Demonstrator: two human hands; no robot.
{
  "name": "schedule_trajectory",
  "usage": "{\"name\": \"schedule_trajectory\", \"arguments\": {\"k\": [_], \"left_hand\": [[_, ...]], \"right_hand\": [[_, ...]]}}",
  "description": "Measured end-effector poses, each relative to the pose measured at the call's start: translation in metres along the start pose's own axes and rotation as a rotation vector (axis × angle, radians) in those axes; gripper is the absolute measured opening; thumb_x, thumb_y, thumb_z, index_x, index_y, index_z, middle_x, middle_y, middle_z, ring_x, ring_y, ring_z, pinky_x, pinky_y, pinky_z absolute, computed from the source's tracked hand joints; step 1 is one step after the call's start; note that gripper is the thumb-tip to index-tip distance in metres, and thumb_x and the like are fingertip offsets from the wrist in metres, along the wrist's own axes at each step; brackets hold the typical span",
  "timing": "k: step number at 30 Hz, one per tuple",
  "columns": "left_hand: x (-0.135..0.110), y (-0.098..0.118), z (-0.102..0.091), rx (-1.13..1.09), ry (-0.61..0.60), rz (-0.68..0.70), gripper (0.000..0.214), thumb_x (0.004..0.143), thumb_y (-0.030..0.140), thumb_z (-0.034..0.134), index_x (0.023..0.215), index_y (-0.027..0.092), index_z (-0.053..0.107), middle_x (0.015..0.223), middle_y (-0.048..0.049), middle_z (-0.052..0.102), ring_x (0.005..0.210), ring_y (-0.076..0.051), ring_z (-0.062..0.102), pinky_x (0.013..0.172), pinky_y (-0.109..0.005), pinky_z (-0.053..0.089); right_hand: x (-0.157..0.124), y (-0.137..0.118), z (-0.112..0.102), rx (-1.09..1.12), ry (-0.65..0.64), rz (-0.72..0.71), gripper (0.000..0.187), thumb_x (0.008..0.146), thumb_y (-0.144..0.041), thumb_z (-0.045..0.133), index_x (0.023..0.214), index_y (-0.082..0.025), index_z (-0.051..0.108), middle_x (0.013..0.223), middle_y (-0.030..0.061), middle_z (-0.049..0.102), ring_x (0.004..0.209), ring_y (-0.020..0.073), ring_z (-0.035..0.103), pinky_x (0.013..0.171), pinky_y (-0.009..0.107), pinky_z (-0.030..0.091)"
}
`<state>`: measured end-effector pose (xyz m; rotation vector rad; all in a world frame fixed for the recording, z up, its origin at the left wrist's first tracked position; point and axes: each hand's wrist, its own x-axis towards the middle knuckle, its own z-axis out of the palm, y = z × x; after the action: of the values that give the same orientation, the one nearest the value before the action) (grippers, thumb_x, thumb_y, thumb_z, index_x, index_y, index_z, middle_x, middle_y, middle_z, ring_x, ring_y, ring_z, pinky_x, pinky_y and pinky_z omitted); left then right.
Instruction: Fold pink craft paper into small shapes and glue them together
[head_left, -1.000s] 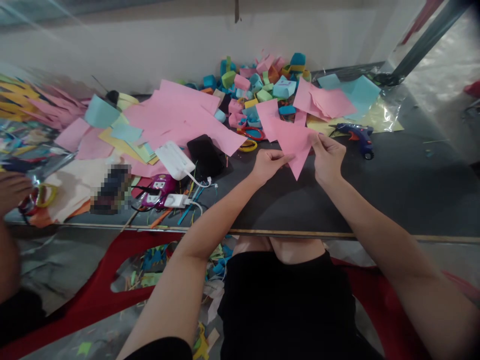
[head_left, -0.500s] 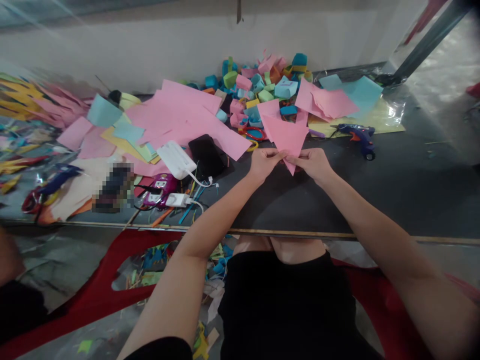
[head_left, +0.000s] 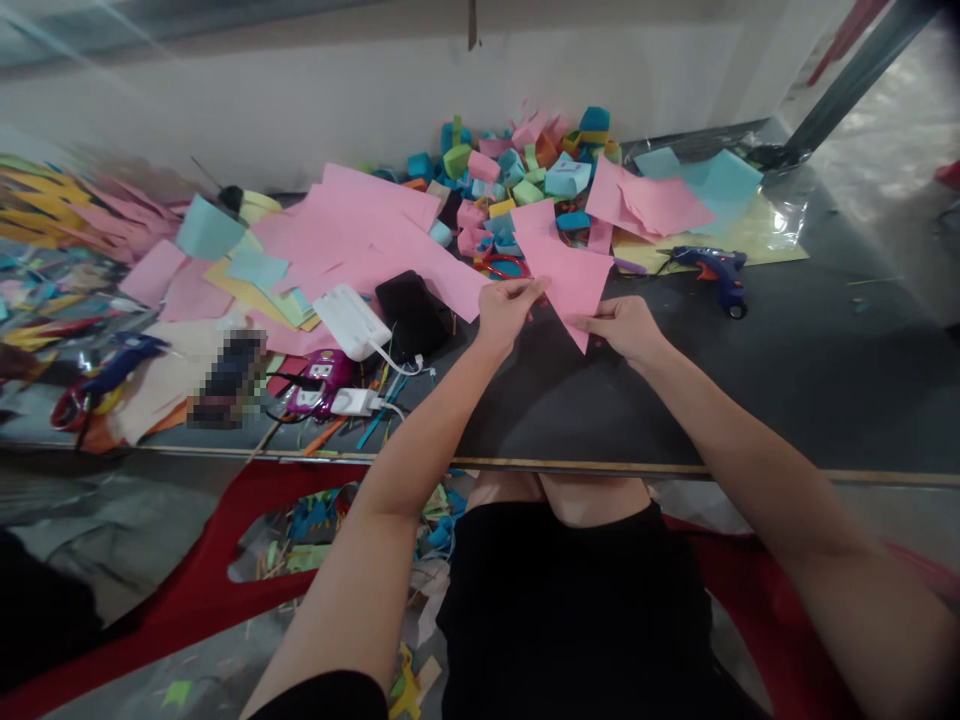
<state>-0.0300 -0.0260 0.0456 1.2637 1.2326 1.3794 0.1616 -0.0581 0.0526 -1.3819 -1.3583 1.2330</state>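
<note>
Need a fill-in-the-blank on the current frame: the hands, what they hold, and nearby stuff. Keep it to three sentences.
1. The left hand and right hand both pinch a ____ sheet of paper above the dark table.
2. The glue gun lying to the right of the hands has a body that is mostly ____.
3. The black pouch lies right beside a ____ device with a cable.

Missing words: pink; blue; white

Craft workshop: paper scraps (head_left: 360,235) (everywhere), glue gun (head_left: 712,268).
</note>
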Motion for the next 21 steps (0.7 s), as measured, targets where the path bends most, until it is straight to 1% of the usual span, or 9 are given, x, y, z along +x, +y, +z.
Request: {"name": "schedule_trajectory", "arguments": {"k": [3, 7, 10, 14, 17, 19, 21], "left_hand": [[0.007, 0.000, -0.005, -0.045, 0.051, 0.014, 0.027, 0.080, 0.040, 0.088, 0.065, 0.021, 0.077, 0.061, 0.0006, 0.068, 0.054, -0.007, 0.055, 0.049, -0.022, 0.037], [0.012, -0.003, -0.007, -0.073, 0.081, 0.023, 0.023, 0.081, 0.037, 0.088, 0.067, 0.022, 0.077, 0.064, 0.0014, 0.068, 0.056, -0.007, 0.055, 0.051, -0.023, 0.040], [0.016, -0.007, -0.010, -0.081, 0.102, 0.025, 0.024, 0.082, 0.039, 0.087, 0.069, 0.022, 0.077, 0.064, 0.0018, 0.067, 0.055, -0.007, 0.054, 0.051, -0.023, 0.041], [0.023, -0.013, -0.015, -0.110, 0.122, 0.036, 0.025, 0.081, 0.045, 0.088, 0.074, 0.022, 0.079, 0.066, 0.0012, 0.068, 0.056, -0.007, 0.057, 0.050, -0.023, 0.042], [0.030, -0.014, -0.024, -0.187, 0.187, 0.065, 0.027, 0.080, 0.049, 0.088, 0.078, 0.023, 0.080, 0.071, 0.0010, 0.071, 0.057, -0.007, 0.058, 0.052, -0.022, 0.044], [0.036, -0.009, -0.032, -0.232, 0.252, 0.088, 0.026, 0.080, 0.046, 0.088, 0.079, 0.022, 0.079, 0.075, -0.0004, 0.074, 0.061, -0.007, 0.062, 0.053, -0.021, 0.045], [0.040, -0.003, -0.040, -0.233, 0.313, 0.084, 0.024, 0.083, 0.043, 0.086, 0.079, 0.020, 0.079, 0.078, -0.0023, 0.076, 0.065, -0.008, 0.065, 0.054, -0.020, 0.045]], "right_hand": [[0.002, 0.002, 0.000, -0.009, -0.028, -0.002, 0.048, 0.052, -0.058, 0.099, 0.070, -0.017, 0.082, 0.071, 0.0083, 0.079, 0.049, 0.0104, 0.055, 0.045, 0.028, 0.048], [0.002, 0.004, 0.000, 0.004, -0.057, -0.022, 0.044, 0.053, -0.054, 0.099, 0.068, -0.017, 0.080, 0.070, 0.0083, 0.078, 0.049, 0.0110, 0.055, 0.044, 0.028, 0.047], [0.001, 0.003, 0.000, -0.007, -0.079, -0.033, 0.045, 0.050, -0.054, 0.100, 0.066, -0.016, 0.080, 0.063, 0.0064, 0.075, 0.046, 0.0095, 0.052, 0.041, 0.027, 0.045], [0.000, 0.001, 0.000, -0.049, -0.089, -0.042, 0.047, 0.052, -0.055, 0.099, 0.067, -0.015, 0.080, 0.060, 0.0054, 0.073, 0.046, 0.0090, 0.052, 0.041, 0.026, 0.045], [0.001, 0.004, 0.000, -0.068, -0.092, -0.032, 0.045, 0.053, -0.054, 0.099, 0.069, -0.015, 0.081, 0.062, 0.0055, 0.073, 0.047, 0.0099, 0.053, 0.042, 0.026, 0.044], [0.002, 0.008, -0.001, -0.079, -0.102, -0.025, 0.045, 0.053, -0.052, 0.099, 0.073, -0.015, 0.083, 0.062, 0.0054, 0.074, 0.048, 0.0111, 0.054, 0.043, 0.026, 0.042], [0.004, 0.012, -0.001, -0.105, -0.095, -0.023, 0.046, 0.053, -0.051, 0.099, 0.076, -0.014, 0.084, 0.061, 0.0053, 0.073, 0.049, 0.0119, 0.055, 0.043, 0.027, 0.041]]}}
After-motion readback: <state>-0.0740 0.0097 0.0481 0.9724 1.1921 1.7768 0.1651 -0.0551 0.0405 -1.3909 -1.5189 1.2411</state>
